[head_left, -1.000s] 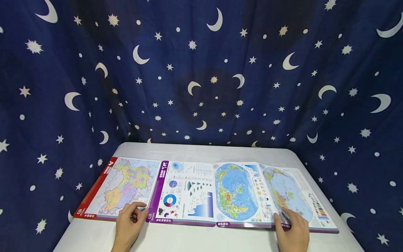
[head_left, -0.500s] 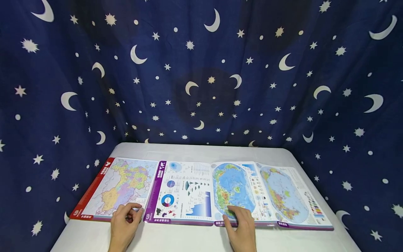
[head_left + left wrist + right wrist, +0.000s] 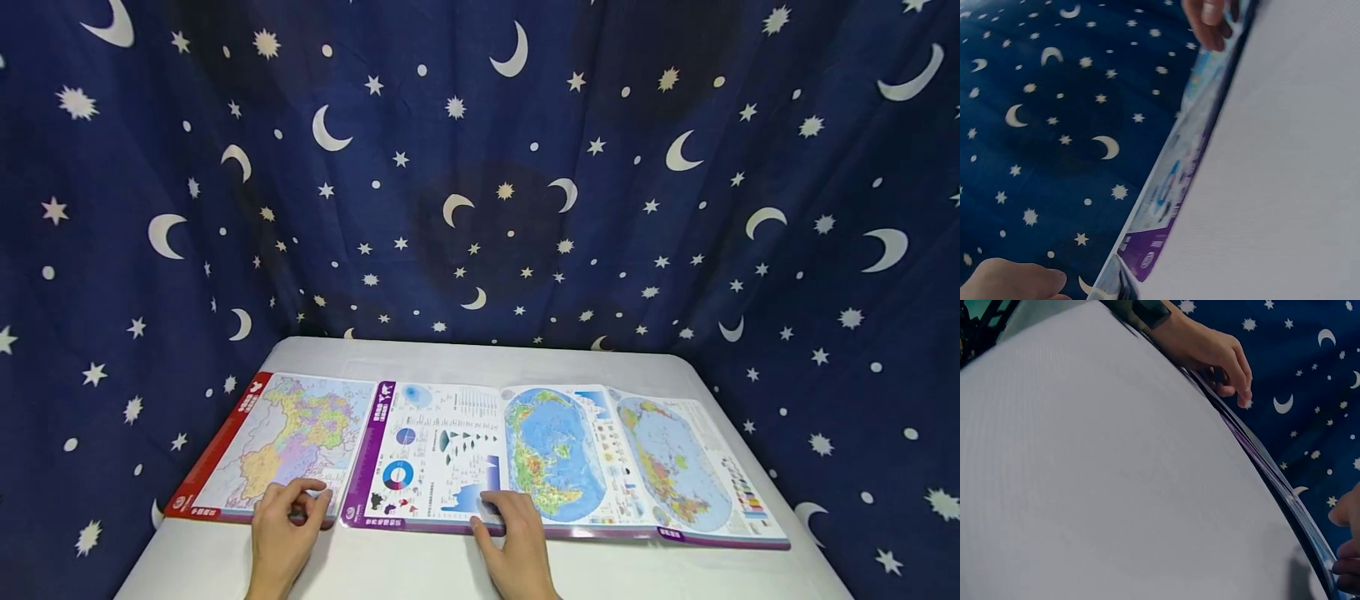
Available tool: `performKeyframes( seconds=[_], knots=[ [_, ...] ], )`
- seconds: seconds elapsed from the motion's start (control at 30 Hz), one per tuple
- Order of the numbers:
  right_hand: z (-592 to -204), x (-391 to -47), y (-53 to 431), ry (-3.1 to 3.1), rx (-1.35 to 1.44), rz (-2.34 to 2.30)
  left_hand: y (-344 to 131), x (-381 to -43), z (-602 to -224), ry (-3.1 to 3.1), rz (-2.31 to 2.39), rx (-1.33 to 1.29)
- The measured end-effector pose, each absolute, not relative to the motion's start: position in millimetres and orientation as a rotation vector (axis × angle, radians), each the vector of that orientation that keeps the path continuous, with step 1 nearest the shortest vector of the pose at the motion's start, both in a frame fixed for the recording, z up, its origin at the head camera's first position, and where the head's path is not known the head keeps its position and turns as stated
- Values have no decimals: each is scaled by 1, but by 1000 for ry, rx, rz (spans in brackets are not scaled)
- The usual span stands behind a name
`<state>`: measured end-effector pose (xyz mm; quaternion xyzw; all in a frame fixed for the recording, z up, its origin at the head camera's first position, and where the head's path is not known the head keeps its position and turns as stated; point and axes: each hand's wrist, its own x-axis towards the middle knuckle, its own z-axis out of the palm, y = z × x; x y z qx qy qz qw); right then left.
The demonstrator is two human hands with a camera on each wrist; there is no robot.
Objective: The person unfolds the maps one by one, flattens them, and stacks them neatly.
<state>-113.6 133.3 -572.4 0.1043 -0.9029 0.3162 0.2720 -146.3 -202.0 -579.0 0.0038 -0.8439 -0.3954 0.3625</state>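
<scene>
A long purple-edged folding map chart (image 3: 555, 529) lies spread across the table, its panels showing diagrams and two world maps. Left of it lies a red-edged map sheet (image 3: 300, 433) with a coloured regional map. My left hand (image 3: 281, 533) is at the near right corner of the red-edged sheet, fingers loosely bent, nothing seen between them. At the near edge of the diagram panel is my right hand (image 3: 513, 537), its relaxed fingers over the panel and thumb by the edge. Only part of the right hand (image 3: 1349, 540) shows in the right wrist view.
A white-covered table (image 3: 420, 575) bears the sheets. A dark blue curtain (image 3: 480, 167) with moons and stars hangs behind it and at both sides. The far right world map panel (image 3: 675, 467) sits slightly askew to the others.
My right hand has moved left along the near edge, from the far right panel past the middle world map to the diagram panel. The left hand has shifted slightly left.
</scene>
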Motion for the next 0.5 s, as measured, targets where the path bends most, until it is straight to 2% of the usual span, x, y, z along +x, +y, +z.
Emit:
performKeyframes(
  seconds=[0.5],
  knots=[
    [-565, -114, 88, -2564, 397, 938, -231, -150, -576, -2209, -962, 96]
  ],
)
